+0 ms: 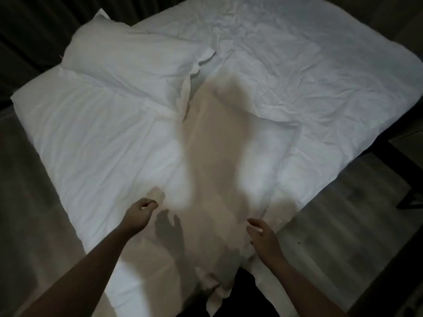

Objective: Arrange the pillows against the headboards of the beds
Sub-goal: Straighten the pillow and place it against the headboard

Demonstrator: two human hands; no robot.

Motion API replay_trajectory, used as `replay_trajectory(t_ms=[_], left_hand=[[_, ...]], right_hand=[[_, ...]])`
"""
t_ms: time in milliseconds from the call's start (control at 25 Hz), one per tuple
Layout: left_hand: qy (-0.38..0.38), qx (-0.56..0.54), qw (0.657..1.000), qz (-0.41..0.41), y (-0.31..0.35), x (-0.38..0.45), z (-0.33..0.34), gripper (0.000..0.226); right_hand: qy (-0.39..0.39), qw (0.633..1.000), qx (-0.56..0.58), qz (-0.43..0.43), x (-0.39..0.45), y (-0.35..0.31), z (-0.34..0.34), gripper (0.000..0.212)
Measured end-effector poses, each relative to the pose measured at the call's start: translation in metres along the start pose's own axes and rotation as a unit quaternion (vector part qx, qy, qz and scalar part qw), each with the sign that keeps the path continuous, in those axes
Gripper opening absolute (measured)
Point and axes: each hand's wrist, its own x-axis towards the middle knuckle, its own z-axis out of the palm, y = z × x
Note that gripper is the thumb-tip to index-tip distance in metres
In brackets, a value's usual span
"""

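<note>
A white bed (309, 72) fills the view, its sheet wrinkled. One white pillow (132, 62) lies at the far left of the bed. A second, larger white pillow (103, 143) lies in front of it and reaches towards me. My left hand (139, 213) hovers over the near part of this pillow with its fingers loosely curled, holding nothing. My right hand (263, 239) is beside the pillow's near right edge, fingers relaxed and spread, and holds nothing. My shadow falls down the middle of the bedding.
Dim wooden floor (332, 248) lies to the right of the bed, and a dark frame (409, 179) stands at the right edge. Dark curtains or a wall (34, 30) are behind the bed on the left. Grey floor (27, 202) lies to the left.
</note>
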Motion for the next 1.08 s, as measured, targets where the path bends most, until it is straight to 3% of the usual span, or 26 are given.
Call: replay_trajectory(t_ms=[120,240,360,480,560,640,800,960,1080], left_hand=[[0.012,0.055,0.998,-0.012,0.006,0.042,0.007,0.033],[0.006,0.075,0.996,-0.05,0.008,0.077,0.016,0.058],[-0.043,0.069,0.992,-0.101,-0.003,0.101,0.031,0.082],[-0.098,0.06,0.986,-0.118,-0.005,0.105,0.047,0.111],[-0.082,0.102,0.987,-0.097,0.0,0.097,0.053,0.119],[-0.047,0.096,0.992,-0.065,0.012,0.081,0.053,0.115],[0.051,-0.03,0.998,0.012,0.04,0.03,0.049,0.078],[0.13,-0.089,0.987,0.033,0.042,-0.043,0.05,0.052],[0.102,-0.034,0.993,0.038,0.005,-0.094,0.052,0.054]], right_hand=[[0.021,1.0,0.0,0.023,0.039,0.002,0.004,0.019],[0.082,0.996,0.004,0.046,0.077,0.007,0.012,0.024],[0.131,0.986,0.06,0.085,0.097,0.014,0.015,0.04],[0.092,0.97,0.151,0.168,0.103,0.017,0.021,0.048],[0.048,0.96,0.184,0.203,0.105,0.019,0.023,0.046],[0.051,0.959,0.183,0.21,0.102,0.014,0.021,0.046],[0.099,0.949,0.257,0.152,0.076,-0.027,0.0,0.039],[0.116,0.968,0.208,0.077,0.03,-0.079,-0.03,0.043],[0.081,0.983,0.163,-0.021,-0.012,-0.113,-0.043,0.036]])
